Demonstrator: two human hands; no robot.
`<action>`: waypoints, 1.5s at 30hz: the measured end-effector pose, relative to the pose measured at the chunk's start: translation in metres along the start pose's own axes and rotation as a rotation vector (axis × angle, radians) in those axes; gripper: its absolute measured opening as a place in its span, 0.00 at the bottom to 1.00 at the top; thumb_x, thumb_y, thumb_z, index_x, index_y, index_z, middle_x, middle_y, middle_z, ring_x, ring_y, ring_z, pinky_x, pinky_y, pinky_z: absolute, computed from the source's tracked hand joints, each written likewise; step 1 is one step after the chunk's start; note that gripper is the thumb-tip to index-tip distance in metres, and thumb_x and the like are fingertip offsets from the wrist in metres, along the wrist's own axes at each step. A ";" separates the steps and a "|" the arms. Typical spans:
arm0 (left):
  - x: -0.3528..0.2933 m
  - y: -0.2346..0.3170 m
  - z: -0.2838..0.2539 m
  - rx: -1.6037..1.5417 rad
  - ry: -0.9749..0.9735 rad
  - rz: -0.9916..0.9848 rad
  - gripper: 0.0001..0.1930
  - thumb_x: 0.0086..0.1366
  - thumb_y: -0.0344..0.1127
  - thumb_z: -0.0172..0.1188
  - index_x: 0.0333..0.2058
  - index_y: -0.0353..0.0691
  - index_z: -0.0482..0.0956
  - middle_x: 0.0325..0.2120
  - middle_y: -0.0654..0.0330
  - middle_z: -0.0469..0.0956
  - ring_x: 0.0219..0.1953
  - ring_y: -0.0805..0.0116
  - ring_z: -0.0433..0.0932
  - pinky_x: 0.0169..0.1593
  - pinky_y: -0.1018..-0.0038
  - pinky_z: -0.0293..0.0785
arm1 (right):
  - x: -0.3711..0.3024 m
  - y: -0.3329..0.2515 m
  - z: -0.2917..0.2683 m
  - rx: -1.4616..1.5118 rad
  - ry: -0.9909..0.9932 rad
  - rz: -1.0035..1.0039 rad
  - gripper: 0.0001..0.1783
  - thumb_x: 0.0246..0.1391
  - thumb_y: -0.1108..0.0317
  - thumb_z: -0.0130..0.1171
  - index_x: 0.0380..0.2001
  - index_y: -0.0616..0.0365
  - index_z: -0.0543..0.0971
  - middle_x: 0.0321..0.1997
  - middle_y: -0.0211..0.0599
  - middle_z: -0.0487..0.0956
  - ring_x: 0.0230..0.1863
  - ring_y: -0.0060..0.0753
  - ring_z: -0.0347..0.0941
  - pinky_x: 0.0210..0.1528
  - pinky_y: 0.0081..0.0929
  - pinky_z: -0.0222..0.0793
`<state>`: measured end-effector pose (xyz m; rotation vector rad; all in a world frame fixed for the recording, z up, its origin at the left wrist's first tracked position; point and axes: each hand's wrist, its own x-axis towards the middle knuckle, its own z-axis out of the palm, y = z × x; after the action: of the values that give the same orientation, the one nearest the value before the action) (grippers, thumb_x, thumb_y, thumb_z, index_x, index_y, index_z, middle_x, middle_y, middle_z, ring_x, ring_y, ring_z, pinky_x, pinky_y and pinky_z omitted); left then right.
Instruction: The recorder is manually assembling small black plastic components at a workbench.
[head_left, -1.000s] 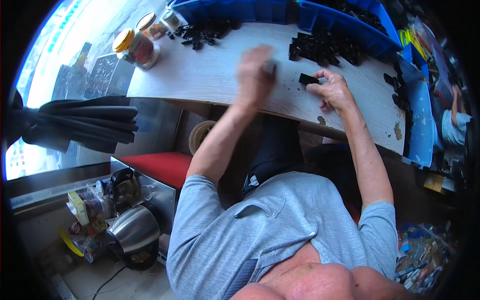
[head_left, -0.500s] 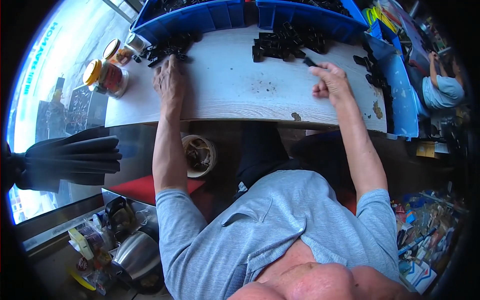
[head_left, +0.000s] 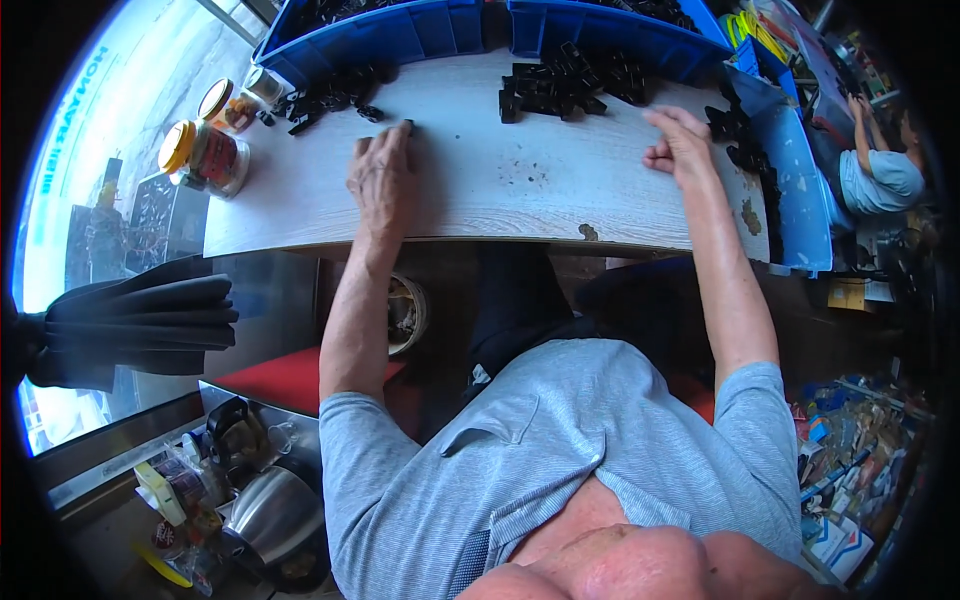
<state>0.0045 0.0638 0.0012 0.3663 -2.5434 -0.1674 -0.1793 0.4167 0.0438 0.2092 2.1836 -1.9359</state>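
- The small black plastic part [head_left: 408,124] at the tip of the left hand [head_left: 383,180] is mostly hidden under the fingers [head_left: 392,140]; only a dark edge shows, and its shape cannot be made out.
- The left hand lies palm down on the pale wood-grain counter [head_left: 520,190], fingers flat and close together, pressing on that part rather than gripping it.
- The right hand [head_left: 678,140] rests further right on the counter, fingers curled loosely inward; whether anything sits inside the curl cannot be told.
- A heap of small black plastic parts [head_left: 560,85] lies at the far middle of the counter, between the two hands and beyond them; single pieces blur into one dark mass.
- A second scatter of black parts [head_left: 330,95] lies far left, just beyond the left hand.
- Blue plastic bins [head_left: 420,30] stand along the far edge, their tops cut off by the frame.
- Two yellow-lidded glass jars [head_left: 205,155] stand at the left end of the counter.
- Another person [head_left: 875,165] sits at far right, partly cut off by the dark rim.
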 end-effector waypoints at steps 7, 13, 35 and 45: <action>-0.007 0.050 0.002 -0.109 -0.022 0.136 0.19 0.60 0.29 0.63 0.52 0.45 0.79 0.45 0.57 0.83 0.45 0.52 0.78 0.48 0.59 0.75 | -0.004 -0.008 0.057 -0.271 -0.153 -0.042 0.20 0.54 0.62 0.71 0.49 0.53 0.81 0.22 0.31 0.77 0.17 0.21 0.73 0.18 0.24 0.76; -0.008 0.054 -0.002 -0.137 -0.031 0.115 0.18 0.63 0.28 0.63 0.52 0.45 0.81 0.45 0.57 0.84 0.46 0.54 0.79 0.52 0.62 0.76 | -0.005 -0.005 0.061 -0.372 -0.208 -0.068 0.15 0.55 0.64 0.69 0.44 0.55 0.82 0.24 0.30 0.78 0.14 0.17 0.70 0.16 0.23 0.73; 0.033 0.147 0.044 -0.564 -0.121 0.348 0.15 0.65 0.30 0.62 0.50 0.47 0.83 0.46 0.58 0.84 0.44 0.56 0.82 0.51 0.65 0.77 | -0.032 -0.001 0.042 -0.437 -0.341 -0.020 0.23 0.55 0.72 0.64 0.56 0.52 0.79 0.24 0.29 0.77 0.18 0.18 0.70 0.18 0.23 0.72; 0.034 0.144 0.057 -0.468 -0.063 0.443 0.18 0.65 0.29 0.63 0.53 0.49 0.83 0.48 0.57 0.83 0.48 0.56 0.82 0.51 0.65 0.81 | -0.032 0.003 0.045 -0.421 -0.322 -0.098 0.21 0.55 0.72 0.60 0.54 0.53 0.79 0.18 0.22 0.71 0.14 0.16 0.66 0.15 0.21 0.63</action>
<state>-0.0860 0.1938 -0.0010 -0.3841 -2.4737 -0.5915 -0.1443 0.3738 0.0444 -0.2627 2.3370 -1.3842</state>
